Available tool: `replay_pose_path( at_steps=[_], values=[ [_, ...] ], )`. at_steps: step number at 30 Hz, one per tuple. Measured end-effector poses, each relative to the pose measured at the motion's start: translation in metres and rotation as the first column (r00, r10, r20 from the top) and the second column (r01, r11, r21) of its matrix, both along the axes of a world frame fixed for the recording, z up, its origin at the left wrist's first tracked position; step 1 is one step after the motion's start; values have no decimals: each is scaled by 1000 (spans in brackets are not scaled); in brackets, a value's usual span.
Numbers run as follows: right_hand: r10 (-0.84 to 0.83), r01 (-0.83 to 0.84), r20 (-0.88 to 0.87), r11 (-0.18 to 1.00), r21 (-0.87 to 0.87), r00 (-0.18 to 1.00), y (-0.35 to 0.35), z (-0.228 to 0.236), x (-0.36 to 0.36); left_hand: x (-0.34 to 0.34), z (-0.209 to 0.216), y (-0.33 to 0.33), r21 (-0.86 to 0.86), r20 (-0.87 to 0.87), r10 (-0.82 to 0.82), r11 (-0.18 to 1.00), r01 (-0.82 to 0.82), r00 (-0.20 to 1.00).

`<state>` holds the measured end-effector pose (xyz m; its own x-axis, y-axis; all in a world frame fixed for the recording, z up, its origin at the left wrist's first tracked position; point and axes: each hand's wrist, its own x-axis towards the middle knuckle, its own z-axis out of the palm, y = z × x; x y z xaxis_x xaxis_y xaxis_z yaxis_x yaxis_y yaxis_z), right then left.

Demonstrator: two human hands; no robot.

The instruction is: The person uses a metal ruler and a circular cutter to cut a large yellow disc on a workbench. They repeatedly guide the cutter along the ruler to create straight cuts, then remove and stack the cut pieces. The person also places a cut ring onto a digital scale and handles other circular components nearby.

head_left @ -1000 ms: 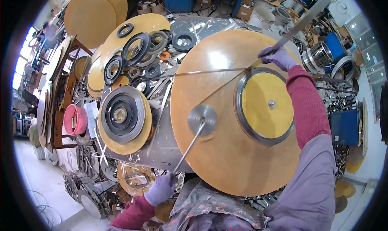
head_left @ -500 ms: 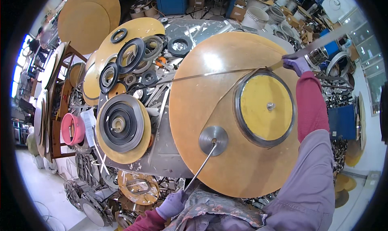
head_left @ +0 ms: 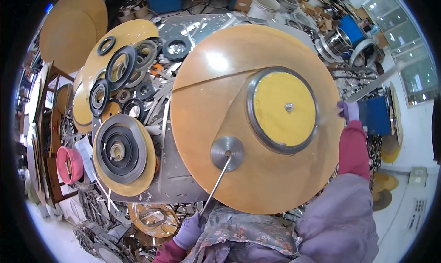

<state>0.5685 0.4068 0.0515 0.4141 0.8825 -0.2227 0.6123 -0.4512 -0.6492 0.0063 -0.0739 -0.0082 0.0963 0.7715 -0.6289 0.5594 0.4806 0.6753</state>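
Observation:
My left hand (head_left: 188, 231), in a light purple glove, is closed around a thin metal rod (head_left: 215, 185) near my lap. The rod's far end meets the centre of a small grey metal disc (head_left: 235, 148) on a large round tan board (head_left: 271, 185). A thin band (head_left: 206, 81) runs across the board to the dark rim of a yellow-faced wheel (head_left: 280, 111). Just beyond the board's right edge, my gloved right hand (head_left: 350, 111) is closed on the lower end of a long flat grey strip (head_left: 374, 83), slightly blurred, which slants up and right.
At left on the grey table (head_left: 179, 171) lies a tan disc (head_left: 144, 175) with stacked dark rings. More rings (head_left: 121, 67) and metal scraps are heaped behind it. A pink tub (head_left: 69, 166) stands further left. A blue box (head_left: 376, 116) is beyond my right hand.
My right hand has moved down and outward past the board's edge, with the grey strip. My left hand keeps its hold on the rod. The whole view has shifted, so the board appears further left.

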Motion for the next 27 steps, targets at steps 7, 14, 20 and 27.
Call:
replay_pose_path(
  at_steps=[7, 14, 20, 27],
  values=[
    [-130, 132, -122, 991, 6, 984, -213, -102, 71, -27, 15, 47, 149, -81, 14, 989, -2, 997],
    [51, -67, 84, 976, 206, 995, -370, -120, -138, -47, 25, 102, 166, -112, 43, 986, -24, 993],
    [240, -205, -496, 971, 126, 835, -364, -82, -254, -34, 21, 120, 161, -128, 20, 987, 1, 992],
    [204, -242, 133, 860, 448, 970, -252, -36, -145, -11, 14, 119, 81, -93, 58, 995, -51, 994]
  ],
)
